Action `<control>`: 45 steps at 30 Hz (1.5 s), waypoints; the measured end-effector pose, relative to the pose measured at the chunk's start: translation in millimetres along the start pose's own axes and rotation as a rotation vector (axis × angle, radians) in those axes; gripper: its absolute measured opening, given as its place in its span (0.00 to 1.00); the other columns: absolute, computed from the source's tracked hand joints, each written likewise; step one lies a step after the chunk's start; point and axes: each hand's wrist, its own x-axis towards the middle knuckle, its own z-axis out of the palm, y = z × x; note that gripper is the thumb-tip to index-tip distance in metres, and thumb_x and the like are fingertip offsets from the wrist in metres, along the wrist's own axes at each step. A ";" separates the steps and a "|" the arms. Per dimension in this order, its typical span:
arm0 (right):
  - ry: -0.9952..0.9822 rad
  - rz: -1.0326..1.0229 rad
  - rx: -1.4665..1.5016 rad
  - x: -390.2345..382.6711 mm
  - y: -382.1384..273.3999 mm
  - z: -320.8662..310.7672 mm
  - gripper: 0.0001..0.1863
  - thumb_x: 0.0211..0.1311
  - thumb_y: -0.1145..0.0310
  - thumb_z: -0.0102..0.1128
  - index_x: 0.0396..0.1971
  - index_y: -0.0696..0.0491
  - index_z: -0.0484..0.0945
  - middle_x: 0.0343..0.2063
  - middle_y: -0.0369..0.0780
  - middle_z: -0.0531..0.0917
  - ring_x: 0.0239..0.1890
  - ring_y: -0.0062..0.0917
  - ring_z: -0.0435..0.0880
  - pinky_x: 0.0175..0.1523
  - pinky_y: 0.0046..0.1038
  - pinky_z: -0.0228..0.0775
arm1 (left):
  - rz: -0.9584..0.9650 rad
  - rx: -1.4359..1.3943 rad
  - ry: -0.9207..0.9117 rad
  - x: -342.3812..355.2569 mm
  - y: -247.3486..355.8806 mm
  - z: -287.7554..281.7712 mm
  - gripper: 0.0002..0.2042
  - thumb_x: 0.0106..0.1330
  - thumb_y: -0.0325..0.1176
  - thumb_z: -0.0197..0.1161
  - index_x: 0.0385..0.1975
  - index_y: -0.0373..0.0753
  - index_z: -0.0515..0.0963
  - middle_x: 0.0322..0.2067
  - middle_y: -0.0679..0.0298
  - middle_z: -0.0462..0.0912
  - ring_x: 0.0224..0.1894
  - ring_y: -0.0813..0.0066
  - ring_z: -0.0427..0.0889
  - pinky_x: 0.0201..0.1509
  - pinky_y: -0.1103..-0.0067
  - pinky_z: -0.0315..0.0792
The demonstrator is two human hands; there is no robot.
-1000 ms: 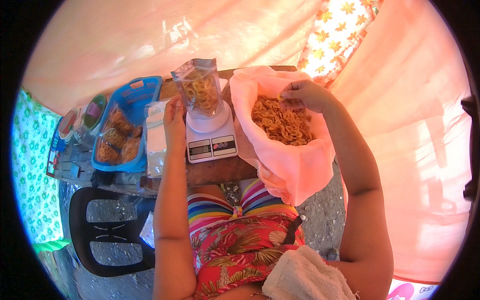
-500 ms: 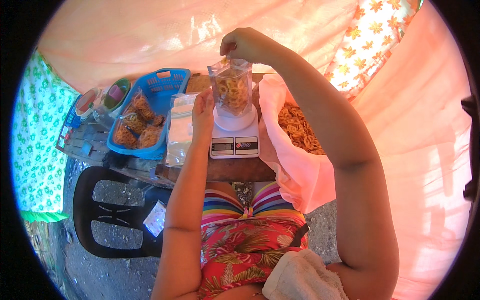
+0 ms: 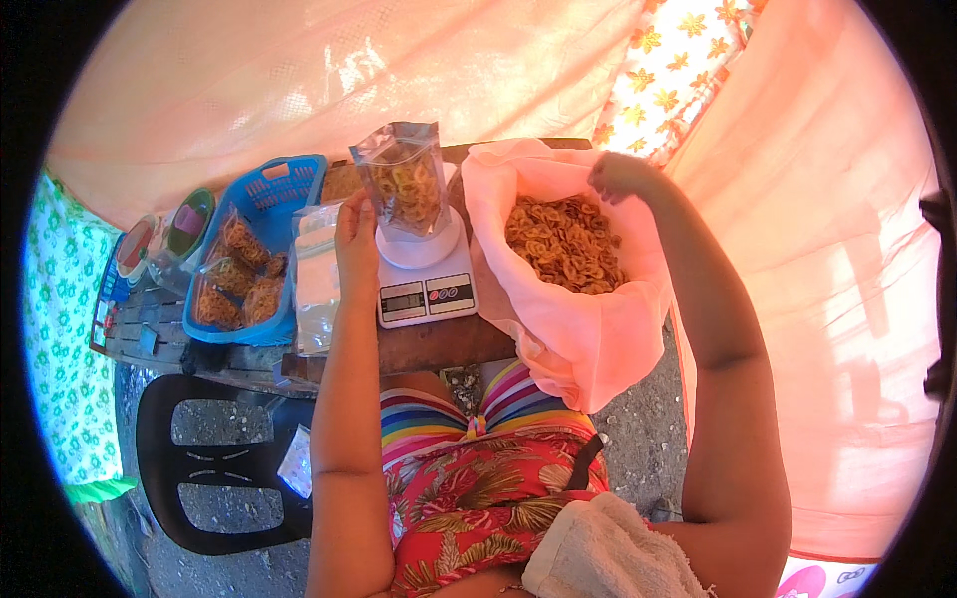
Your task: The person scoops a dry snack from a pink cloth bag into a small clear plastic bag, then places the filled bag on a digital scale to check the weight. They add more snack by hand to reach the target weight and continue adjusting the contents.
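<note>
A pale towel (image 3: 613, 553) lies nearest, at the person's chest, with a black chair (image 3: 159, 468) to the left. On the wooden table (image 3: 419, 351) sits a white scale (image 3: 429, 296); flat empty bags (image 3: 317, 269) lie just left of it, beside a blue basket (image 3: 261, 332) containing filled bags (image 3: 236, 274). The clear pouch (image 3: 407, 189), part filled with chips, stands upright on the scale's round platform. The left hand (image 3: 356, 234) is raised at the pouch's left side; contact and closure of its fingers cannot be determined. To the right, a pink cloth (image 3: 583, 339) surrounds loose chips (image 3: 563, 241). The right hand (image 3: 623, 177), fingers curled, is at the cloth's far edge; whether it grips anything cannot be determined. A peach curtain (image 3: 249, 100) hangs behind.
</note>
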 end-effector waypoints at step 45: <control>0.127 -0.385 0.005 -20.0 3.8 55.3 0.12 0.55 0.73 0.63 0.40 0.50 0.86 0.33 0.38 0.86 0.35 0.24 0.83 0.42 0.27 0.74 | -0.020 -0.029 0.026 -7.7 -6.7 -12.5 0.14 0.73 0.41 0.57 0.54 0.45 0.77 0.49 0.73 0.78 0.51 0.83 0.74 0.55 0.82 0.63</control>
